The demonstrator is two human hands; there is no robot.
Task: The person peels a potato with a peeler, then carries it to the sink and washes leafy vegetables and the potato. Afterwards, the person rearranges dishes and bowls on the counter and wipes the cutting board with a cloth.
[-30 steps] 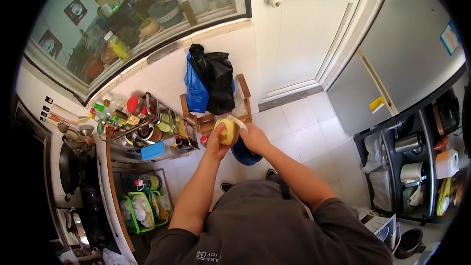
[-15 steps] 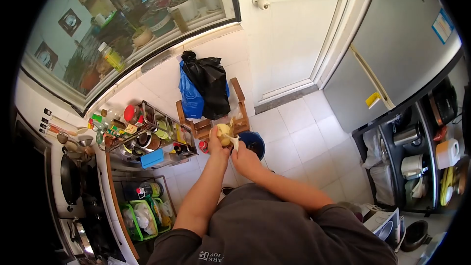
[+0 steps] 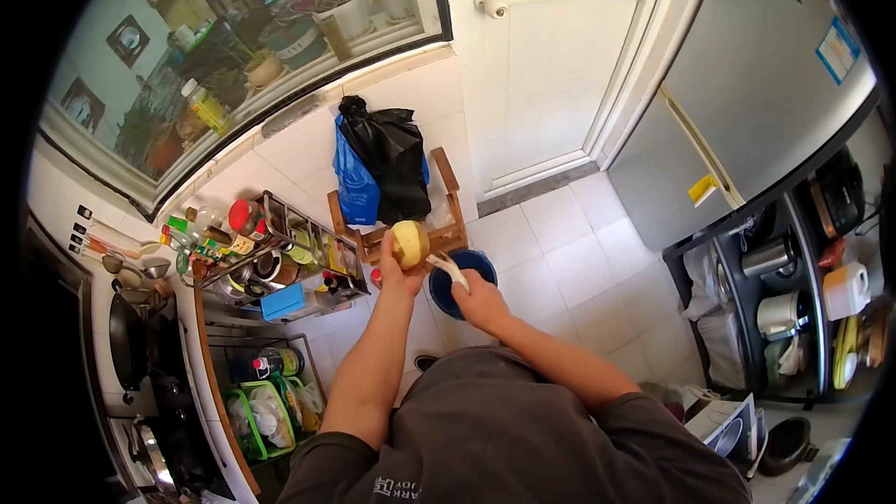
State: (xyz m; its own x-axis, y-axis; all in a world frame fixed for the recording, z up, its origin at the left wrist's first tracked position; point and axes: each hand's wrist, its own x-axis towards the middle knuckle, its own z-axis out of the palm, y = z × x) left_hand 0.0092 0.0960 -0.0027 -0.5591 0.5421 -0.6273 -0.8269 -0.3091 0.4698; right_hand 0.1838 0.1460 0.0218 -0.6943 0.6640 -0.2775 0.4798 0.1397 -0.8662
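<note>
A partly peeled potato (image 3: 410, 244), pale yellow with brown skin left on parts, is held in my left hand (image 3: 399, 271), its fingers wrapped round the lower left side. My right hand (image 3: 483, 303) grips a whitish peeler (image 3: 452, 273) that points up and left toward the potato, a small gap away from it. Under the peeler and my right hand stands a dark blue bucket (image 3: 479, 263) on the floor; its contents are hard to make out.
Beyond my hands, black (image 3: 393, 161) and blue bags lie over a wooden chair (image 3: 445, 175). A crowded condiment rack (image 3: 303, 257) stands left, a stove (image 3: 177, 383) farther left. On the right are a grey fridge (image 3: 737, 93) and an appliance shelf (image 3: 737, 317).
The potato and the peeler have moved apart. My left hand has turned, showing more of the potato, and my right hand has shifted slightly right over the bucket. The view has shifted a little.
</note>
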